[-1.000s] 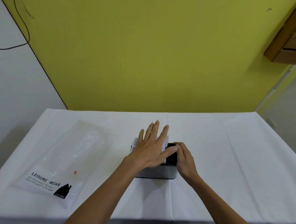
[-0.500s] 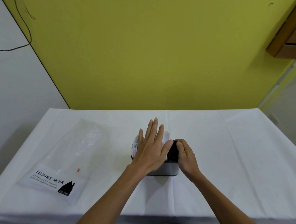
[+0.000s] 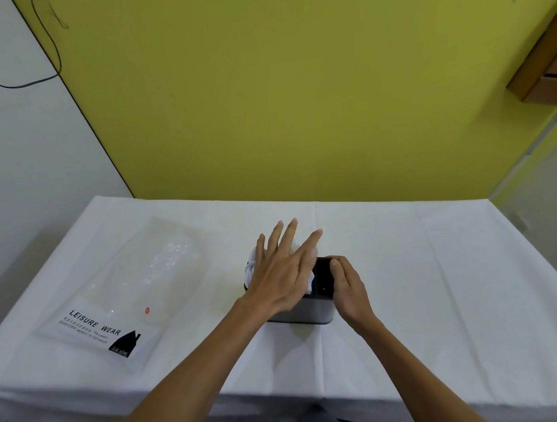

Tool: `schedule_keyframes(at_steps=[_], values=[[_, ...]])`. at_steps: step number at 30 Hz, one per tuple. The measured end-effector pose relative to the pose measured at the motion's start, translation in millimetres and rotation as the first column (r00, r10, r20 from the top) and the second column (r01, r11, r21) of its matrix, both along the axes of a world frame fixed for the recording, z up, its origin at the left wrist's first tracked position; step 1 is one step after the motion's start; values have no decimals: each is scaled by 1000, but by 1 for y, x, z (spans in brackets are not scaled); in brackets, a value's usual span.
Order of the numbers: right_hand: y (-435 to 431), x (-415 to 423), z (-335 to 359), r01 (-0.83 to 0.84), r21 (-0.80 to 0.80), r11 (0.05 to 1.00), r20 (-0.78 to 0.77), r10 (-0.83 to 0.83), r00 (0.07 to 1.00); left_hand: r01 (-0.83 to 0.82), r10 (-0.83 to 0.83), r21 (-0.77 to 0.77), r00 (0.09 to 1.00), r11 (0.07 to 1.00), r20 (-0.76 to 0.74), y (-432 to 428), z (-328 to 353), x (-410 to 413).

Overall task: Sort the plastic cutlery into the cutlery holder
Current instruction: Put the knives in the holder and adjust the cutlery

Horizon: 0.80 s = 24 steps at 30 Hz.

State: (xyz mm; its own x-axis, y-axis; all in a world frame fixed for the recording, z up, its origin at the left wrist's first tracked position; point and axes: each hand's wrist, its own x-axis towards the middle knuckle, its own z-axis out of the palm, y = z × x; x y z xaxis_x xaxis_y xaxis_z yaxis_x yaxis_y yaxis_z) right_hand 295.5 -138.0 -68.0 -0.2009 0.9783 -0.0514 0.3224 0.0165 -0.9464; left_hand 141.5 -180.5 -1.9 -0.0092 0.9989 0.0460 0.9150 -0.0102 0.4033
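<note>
A grey cutlery holder [image 3: 310, 311] with a dark inside stands in the middle of the white-covered table [image 3: 447, 279]. White plastic cutlery [image 3: 251, 268] sticks up out of its left part, mostly hidden under my left hand [image 3: 284, 268], which lies flat over it with straight, spread fingers. My right hand [image 3: 347, 286] grips the holder's right rim, its thumb curled over the edge above an empty dark compartment [image 3: 322, 276].
A clear plastic bag [image 3: 115, 294] printed "LEISURE WEAR" lies flat on the left of the table. A yellow wall stands right behind the table's far edge. A wooden shelf [image 3: 551, 58] juts out at the upper right.
My left hand's fingers have spread wider over the cutlery tops, the forefinger swinging right. The right hand keeps its grip on the holder's rim. The holder stays in place.
</note>
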Motion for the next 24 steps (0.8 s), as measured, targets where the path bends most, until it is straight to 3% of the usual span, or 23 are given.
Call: schedule_keyframes(at_steps=[2,6,10,13,16,18,20,22,24], values=[[1,0,0,-4,-1,1000,3,4,1000,-6,6,-5,1000,1000,-18,1,1,0],[1,-1,-2,10,21,1000,5,-10,1000,-14,14,0,978,1000,-210,1,-3,3],[3,-1,-2,2,14,1000,2,-2,1000,-17,13,-17,975,1000,-224,3,-4,1],[3,1,2,-23,5,1000,7,23,1000,-18,12,-57,996,998,-93,1,2,-2],[3,6,8,-59,-44,997,60,62,996,-104,107,-22,982,994,154,0,15,-17],[2,10,15,-86,-100,991,67,93,993,-229,218,-21,888,973,405,-3,25,-35],[0,15,21,-115,-146,983,26,120,992,-305,327,-160,644,939,692,-12,26,-57],[-3,21,24,-160,-185,970,-27,158,987,-301,408,-301,411,905,815,-24,17,-75],[-4,27,27,-227,-237,945,-72,216,974,-273,465,-393,291,878,836,-36,2,-86]])
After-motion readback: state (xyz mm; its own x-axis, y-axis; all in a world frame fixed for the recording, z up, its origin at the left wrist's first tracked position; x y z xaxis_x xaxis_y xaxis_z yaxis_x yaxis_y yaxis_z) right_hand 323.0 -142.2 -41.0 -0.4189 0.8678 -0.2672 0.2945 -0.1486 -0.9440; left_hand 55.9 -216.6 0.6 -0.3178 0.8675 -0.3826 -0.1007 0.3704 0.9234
